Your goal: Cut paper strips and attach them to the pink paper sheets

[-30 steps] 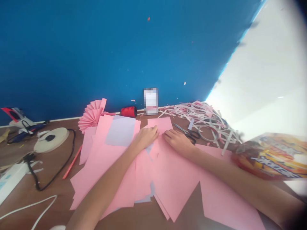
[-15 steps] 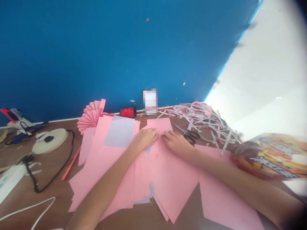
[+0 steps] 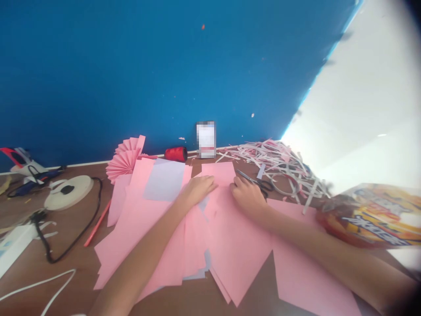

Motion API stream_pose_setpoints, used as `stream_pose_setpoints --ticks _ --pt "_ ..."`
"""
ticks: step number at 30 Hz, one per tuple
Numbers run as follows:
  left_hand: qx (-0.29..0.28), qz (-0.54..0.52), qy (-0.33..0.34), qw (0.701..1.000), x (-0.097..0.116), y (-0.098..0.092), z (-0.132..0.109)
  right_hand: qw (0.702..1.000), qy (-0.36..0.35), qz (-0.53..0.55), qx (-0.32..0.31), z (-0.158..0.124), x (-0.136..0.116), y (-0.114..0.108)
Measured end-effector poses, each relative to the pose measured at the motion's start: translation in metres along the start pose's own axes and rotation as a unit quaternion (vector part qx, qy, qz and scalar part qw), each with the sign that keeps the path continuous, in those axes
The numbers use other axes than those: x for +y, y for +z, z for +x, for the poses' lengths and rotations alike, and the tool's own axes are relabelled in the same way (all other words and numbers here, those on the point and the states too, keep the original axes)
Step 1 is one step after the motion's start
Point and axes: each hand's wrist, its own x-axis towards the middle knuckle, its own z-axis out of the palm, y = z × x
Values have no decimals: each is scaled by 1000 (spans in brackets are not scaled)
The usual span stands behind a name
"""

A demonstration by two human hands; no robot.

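A folded pink paper sheet [image 3: 235,239] lies in the middle of the table, its narrower flap [image 3: 217,171] at the far end. My left hand [image 3: 200,188] rests on the left of this flap, fingers stretched out and lying flat. On the fold's right side my right hand [image 3: 248,195] presses down, fingers slightly bent; nothing shows in its grasp. Close beyond the right hand are the scissors [image 3: 251,177], their handles partly hidden by it. More pink sheets [image 3: 141,219] are layered under my left forearm, with a lilac piece [image 3: 164,180] on top.
A pink pleated paper fan [image 3: 124,159], a red thread spool [image 3: 176,154] and a phone [image 3: 206,139] stand along the wall. Paper strips [image 3: 272,153] pile up at the right, beyond a snack packet [image 3: 378,215]. A tape roll [image 3: 70,193] and cables lie left.
My right hand has slid a little to the right along the paper, and its fingers are more bent. The left hand has stayed nearly still.
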Motion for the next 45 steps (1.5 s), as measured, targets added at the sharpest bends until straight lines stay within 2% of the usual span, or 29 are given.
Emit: stream_pose_setpoints --ticks 5,10,14,23,29,33,36,41,45 --pt "11 6 -20 1000 2 4 2 999 -14 0 51 -1 2 6" --pt "6 -8 -17 1000 1 4 3 991 -87 37 95 1 6 12" --pt "5 -4 -22 1000 2 5 4 986 -137 46 85 2 7 14" --pt "24 30 -26 999 5 13 4 987 -151 13 54 3 7 6" --pt "27 37 -60 997 9 11 4 990 -132 4 55 0 2 7" --pt "26 51 -97 994 11 10 2 996 -67 -11 52 -3 -3 7" --pt "19 50 -101 993 10 10 1 999 -28 -6 46 -4 -4 5" --pt "12 52 -96 994 8 10 0 998 -26 10 50 -1 0 8" --pt "22 46 -93 994 7 9 -1 994 -27 57 89 5 9 18"
